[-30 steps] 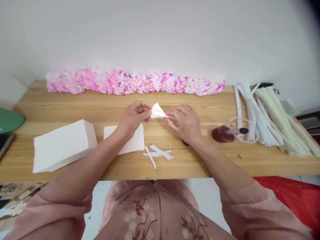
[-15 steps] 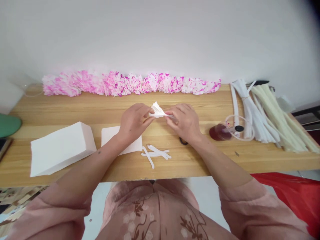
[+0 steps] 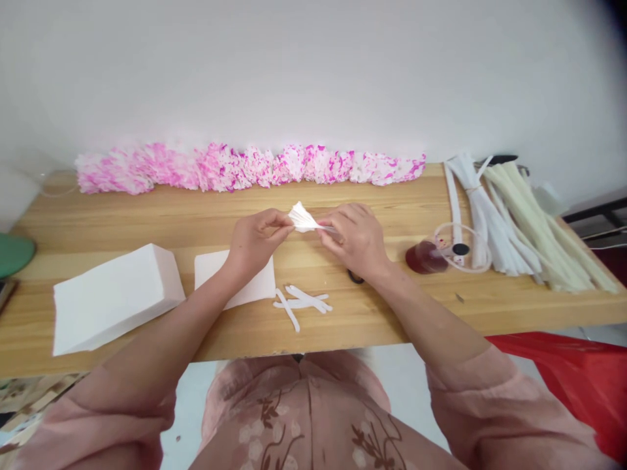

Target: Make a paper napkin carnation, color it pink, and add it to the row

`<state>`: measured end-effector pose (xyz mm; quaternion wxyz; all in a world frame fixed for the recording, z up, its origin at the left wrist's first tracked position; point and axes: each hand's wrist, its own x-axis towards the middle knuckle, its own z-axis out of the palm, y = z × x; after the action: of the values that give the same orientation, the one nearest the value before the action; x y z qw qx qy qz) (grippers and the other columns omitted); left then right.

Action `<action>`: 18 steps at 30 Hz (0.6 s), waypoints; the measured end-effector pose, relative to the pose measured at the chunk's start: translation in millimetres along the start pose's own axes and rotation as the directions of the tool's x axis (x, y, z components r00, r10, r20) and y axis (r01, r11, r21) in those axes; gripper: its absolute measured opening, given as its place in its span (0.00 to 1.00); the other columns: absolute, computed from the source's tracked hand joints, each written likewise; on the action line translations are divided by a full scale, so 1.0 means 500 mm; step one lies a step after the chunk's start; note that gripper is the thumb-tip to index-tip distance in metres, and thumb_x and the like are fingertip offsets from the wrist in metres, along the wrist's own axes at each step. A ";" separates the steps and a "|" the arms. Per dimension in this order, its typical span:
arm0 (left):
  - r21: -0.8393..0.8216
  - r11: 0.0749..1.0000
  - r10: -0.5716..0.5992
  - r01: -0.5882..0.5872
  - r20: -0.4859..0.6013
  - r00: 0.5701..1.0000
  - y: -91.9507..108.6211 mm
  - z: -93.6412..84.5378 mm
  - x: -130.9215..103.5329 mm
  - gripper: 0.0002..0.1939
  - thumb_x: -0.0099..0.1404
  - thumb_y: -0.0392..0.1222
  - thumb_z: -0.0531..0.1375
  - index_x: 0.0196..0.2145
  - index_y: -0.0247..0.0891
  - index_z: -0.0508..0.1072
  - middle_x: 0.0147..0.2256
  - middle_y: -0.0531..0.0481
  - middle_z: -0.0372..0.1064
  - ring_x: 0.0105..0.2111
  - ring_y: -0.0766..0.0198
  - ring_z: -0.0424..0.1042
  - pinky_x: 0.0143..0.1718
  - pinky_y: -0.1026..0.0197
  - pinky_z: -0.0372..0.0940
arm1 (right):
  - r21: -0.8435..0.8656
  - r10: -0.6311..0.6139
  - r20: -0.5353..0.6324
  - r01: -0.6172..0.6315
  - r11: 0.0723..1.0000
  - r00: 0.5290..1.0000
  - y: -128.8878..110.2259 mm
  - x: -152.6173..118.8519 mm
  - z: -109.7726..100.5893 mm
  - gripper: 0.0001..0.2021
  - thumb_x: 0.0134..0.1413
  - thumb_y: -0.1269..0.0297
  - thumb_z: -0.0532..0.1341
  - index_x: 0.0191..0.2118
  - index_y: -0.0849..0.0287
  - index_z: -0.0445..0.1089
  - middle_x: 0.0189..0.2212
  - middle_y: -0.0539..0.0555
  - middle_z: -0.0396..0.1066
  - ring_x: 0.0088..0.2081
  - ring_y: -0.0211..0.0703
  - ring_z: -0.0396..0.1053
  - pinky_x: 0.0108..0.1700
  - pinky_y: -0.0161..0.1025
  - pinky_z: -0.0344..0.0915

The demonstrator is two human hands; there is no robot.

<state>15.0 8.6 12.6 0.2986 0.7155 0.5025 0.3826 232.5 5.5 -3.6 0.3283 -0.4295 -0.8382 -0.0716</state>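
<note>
A small pleated piece of white paper (image 3: 302, 218), fanned out on its left and gathered to a point on its right, is held above the table between my two hands. My left hand (image 3: 259, 238) pinches the fan's wide left edge between thumb and fingers. At the gathered end my right hand (image 3: 353, 234) closes on the paper; a thin whitish strip shows along its fingers. Several short white pipe cleaners (image 3: 304, 302) lie crossed on the table below. Beside them, partly covered by my left forearm, is a flat sheet of white paper (image 3: 259, 282).
A thick white paper stack (image 3: 110, 297) stands left. Pink-and-white ruffled paper flowers (image 3: 215, 168) line the wall. To the right are a bottle of dark red liquid (image 3: 425, 258) with a tube, bundled white strips (image 3: 494, 228) and cream strips (image 3: 543, 228). A black ring (image 3: 355, 277) shows under my right wrist.
My left hand's fingers have shifted along the fan's left edge and the paper has spread slightly. The whole view has moved a little; the things on the table lie as before.
</note>
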 end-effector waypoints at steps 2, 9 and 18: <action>-0.046 0.999 -0.018 0.018 -0.018 1.000 0.001 0.001 -0.001 0.04 0.60 0.41 0.62 0.31 0.39 0.76 0.34 0.51 0.78 0.37 0.60 0.76 0.43 0.60 0.67 | 0.002 0.012 0.007 -0.012 1.000 1.000 0.000 0.001 -0.001 0.06 0.61 0.64 0.59 0.37 0.56 0.73 0.32 0.54 0.74 0.37 0.46 0.68 0.43 0.44 0.61; -0.083 0.996 -0.040 0.034 -0.065 0.997 -0.004 0.006 0.000 0.04 0.60 0.41 0.62 0.33 0.39 0.76 0.35 0.50 0.78 0.38 0.61 0.76 0.44 0.60 0.68 | -0.018 0.007 0.010 -0.007 1.000 1.000 -0.002 0.003 -0.003 0.07 0.62 0.63 0.58 0.36 0.57 0.73 0.32 0.54 0.73 0.36 0.46 0.68 0.43 0.43 0.60; 0.062 0.998 -0.016 0.019 -0.037 0.999 0.002 -0.002 0.000 0.05 0.61 0.40 0.61 0.35 0.41 0.77 0.36 0.50 0.80 0.39 0.58 0.78 0.41 0.59 0.68 | -0.014 0.037 0.070 -0.036 0.999 0.997 -0.004 0.005 -0.006 0.09 0.63 0.63 0.56 0.37 0.56 0.73 0.33 0.56 0.74 0.37 0.47 0.68 0.44 0.45 0.60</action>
<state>14.7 8.4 13.9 0.2701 0.7129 0.5258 0.3772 231.3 4.5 0.5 0.2971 -0.4491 -0.8407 -0.0559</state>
